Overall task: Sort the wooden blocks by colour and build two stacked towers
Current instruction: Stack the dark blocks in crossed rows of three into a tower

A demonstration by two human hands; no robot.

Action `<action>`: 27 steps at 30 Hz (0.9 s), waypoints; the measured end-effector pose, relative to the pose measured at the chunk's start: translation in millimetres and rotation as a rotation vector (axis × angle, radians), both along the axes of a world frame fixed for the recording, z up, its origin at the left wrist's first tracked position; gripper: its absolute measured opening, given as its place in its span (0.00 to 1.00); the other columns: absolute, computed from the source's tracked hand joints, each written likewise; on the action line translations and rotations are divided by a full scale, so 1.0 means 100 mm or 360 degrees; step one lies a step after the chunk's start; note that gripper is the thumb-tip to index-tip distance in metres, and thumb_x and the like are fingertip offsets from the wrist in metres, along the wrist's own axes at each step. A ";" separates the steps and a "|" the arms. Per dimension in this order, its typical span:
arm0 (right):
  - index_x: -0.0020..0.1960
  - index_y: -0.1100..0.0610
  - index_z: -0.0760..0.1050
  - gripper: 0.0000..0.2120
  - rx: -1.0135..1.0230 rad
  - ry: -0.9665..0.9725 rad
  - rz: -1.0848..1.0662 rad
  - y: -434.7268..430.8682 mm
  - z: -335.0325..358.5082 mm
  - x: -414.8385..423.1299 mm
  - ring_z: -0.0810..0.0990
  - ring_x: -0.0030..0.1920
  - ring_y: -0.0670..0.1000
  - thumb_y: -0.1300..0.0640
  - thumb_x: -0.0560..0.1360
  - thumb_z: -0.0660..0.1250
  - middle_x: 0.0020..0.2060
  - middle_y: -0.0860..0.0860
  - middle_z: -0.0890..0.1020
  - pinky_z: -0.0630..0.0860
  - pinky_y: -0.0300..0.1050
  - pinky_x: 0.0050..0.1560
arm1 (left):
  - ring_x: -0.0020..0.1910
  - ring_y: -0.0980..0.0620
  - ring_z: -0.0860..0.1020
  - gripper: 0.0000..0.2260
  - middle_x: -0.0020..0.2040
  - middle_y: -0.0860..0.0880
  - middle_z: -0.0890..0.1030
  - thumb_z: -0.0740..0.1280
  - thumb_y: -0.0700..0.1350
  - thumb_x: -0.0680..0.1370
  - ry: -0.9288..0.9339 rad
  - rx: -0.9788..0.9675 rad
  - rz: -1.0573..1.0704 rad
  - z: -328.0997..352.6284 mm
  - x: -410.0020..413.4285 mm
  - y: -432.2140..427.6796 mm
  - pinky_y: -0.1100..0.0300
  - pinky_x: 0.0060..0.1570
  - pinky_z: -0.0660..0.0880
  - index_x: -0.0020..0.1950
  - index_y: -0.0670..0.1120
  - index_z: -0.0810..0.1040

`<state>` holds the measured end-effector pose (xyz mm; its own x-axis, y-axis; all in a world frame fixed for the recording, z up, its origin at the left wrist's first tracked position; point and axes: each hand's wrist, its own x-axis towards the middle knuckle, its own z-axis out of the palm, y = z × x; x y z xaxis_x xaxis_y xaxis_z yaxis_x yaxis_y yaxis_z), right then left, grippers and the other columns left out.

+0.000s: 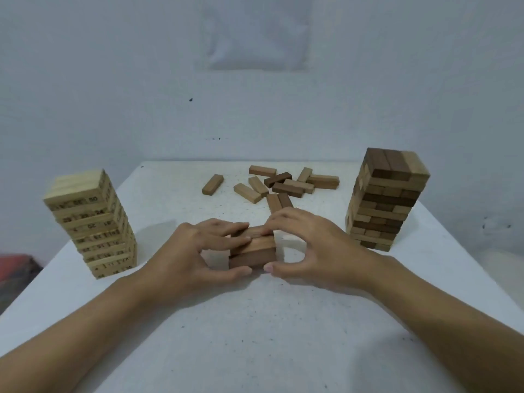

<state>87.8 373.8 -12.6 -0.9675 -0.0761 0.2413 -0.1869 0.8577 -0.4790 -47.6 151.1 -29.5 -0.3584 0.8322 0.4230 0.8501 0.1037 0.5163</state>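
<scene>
A small bundle of brown wooden blocks [253, 252] sits at the middle of the white table [255, 336]. My left hand [198, 251] grips it from the left, thumb at the front and fingers over the top. My right hand [314, 248] grips it from the right the same way. A tall tower of pale numbered blocks [93, 225] stands at the left. A tower of brown and dark blocks [385, 199] stands at the right. Several loose brown blocks [283, 185] lie scattered behind my hands.
A single loose block [212, 184] lies apart at the back left of the scatter. The table's far edge meets a pale wall [255, 80]. A reddish cloth [14, 268] shows beyond the table's left edge.
</scene>
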 end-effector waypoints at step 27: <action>0.59 0.45 0.78 0.14 -0.0381 0.0587 -0.0476 1.11 0.88 0.80 0.74 0.65 0.42 0.53 0.76 0.73 0.60 0.40 0.78 0.64 0.31 0.61 | 0.64 0.65 0.78 0.20 0.63 0.58 0.83 0.81 0.51 0.70 0.0142 0.0164 -0.0375 1.36 0.27 1.73 0.56 0.68 0.74 0.61 0.53 0.85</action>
<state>167.7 485.0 75.9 -0.7860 0.2892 0.5463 -0.1439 0.7739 -0.6167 -20.1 324.1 106.9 -0.1175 0.8391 0.5311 0.8872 -0.1516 0.4358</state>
